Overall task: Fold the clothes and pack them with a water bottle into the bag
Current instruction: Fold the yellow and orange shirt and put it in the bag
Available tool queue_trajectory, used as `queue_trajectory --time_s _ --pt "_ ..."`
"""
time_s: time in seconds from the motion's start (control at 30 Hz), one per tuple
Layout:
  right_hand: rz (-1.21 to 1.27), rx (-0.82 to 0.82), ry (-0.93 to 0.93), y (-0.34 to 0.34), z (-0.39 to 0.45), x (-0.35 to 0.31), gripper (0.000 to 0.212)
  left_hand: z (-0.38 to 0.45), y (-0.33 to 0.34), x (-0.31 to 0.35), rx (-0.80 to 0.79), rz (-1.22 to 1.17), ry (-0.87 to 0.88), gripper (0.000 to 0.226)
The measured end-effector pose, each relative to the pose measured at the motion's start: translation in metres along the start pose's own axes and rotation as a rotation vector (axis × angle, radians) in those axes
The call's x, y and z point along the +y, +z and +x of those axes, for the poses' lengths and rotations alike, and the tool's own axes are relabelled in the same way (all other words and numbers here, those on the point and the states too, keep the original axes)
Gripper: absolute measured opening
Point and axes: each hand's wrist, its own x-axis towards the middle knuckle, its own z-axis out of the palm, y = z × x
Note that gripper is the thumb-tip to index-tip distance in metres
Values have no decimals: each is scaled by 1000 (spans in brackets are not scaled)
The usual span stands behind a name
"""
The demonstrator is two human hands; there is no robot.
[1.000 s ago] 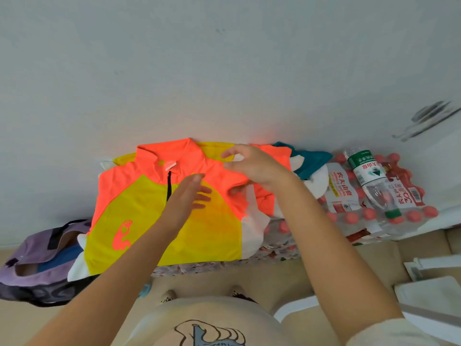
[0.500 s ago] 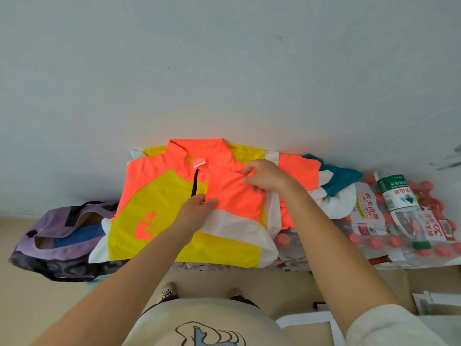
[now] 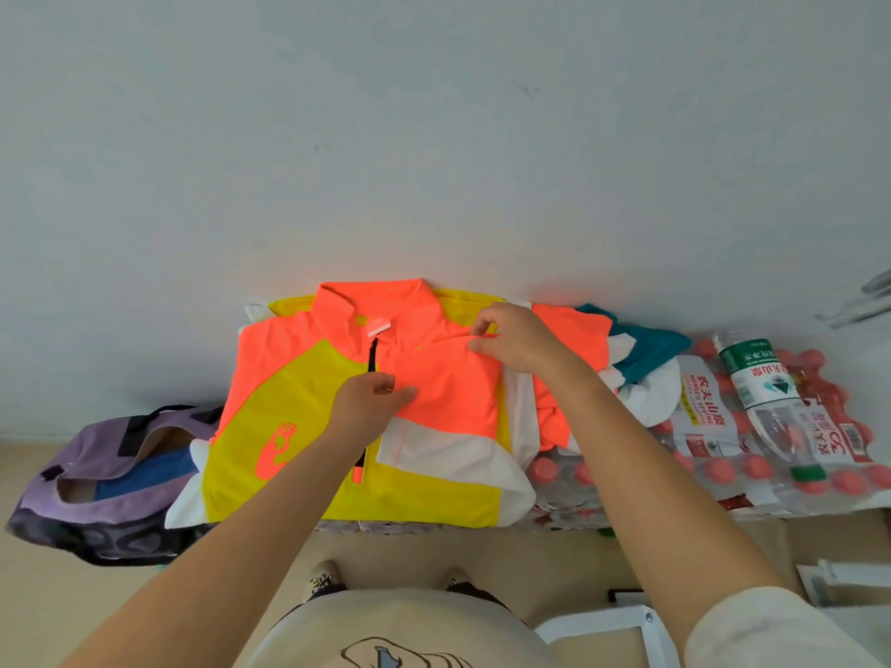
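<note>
Jersey (image 3: pixel 289 402) flat under both hands: left hand (image 3: pixel 369 405) pinching folded orange sleeve mid-chest, right hand (image 3: pixel 518 337) pinching shoulder fabric (bottle (image 3: pixel 762 397) well right, bag (image 3: pixel 111 474) left).

I count two hands (image 3: pixel 371 402), one orange-and-yellow jersey (image 3: pixel 299 402), one purple bag (image 3: pixel 111 479), one loose water bottle (image 3: pixel 766 402) and one wrapped bottle pack (image 3: pixel 699 426).
</note>
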Motion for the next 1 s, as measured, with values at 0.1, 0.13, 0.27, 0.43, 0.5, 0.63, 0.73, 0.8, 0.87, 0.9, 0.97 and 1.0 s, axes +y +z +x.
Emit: queue_trajectory --time_s 0.1,0.13,0.27,0.43,0.5,0.63,0.73,0.8,0.87,0.9,0.97,1.0 --pt "44 -24 42 -1 0 7 17 1 -1 -10 65 54 50 25" --pt "31 -54 53 -2 -1 9 19 0 -2 -13 69 50 57 23" --pt "-39 54 27 1 -1 13 12 -1 -4 -21 33 -20 58 6" --pt "-327 252 -54 22 -15 -13 31 -1 -11 -21 -41 -67 75 60" --pt "-327 296 -104 35 -22 -34 34 -4 -21 -22 -57 24 135 67" --pt "-242 309 -260 71 -23 -83 27 -14 -74 -44 252 259 175 38" --pt "-187 220 -342 110 -13 -126 27 -17 -131 -84 532 230 64 23" --pt "-150 150 -363 143 -4 -156 35 -14 -164 -113 494 200 -56 27" --pt "-124 100 -347 176 6 -181 46 -6 -186 -137 282 164 -151 33" --pt "-123 81 -315 193 10 -191 52 -2 -193 -147 178 94 -198 35" --pt "-155 63 -209 220 15 -202 65 5 -199 -162 37 -55 -281 35" --pt "-194 79 -174 229 15 -202 70 10 -199 -167 14 -98 -308 34"
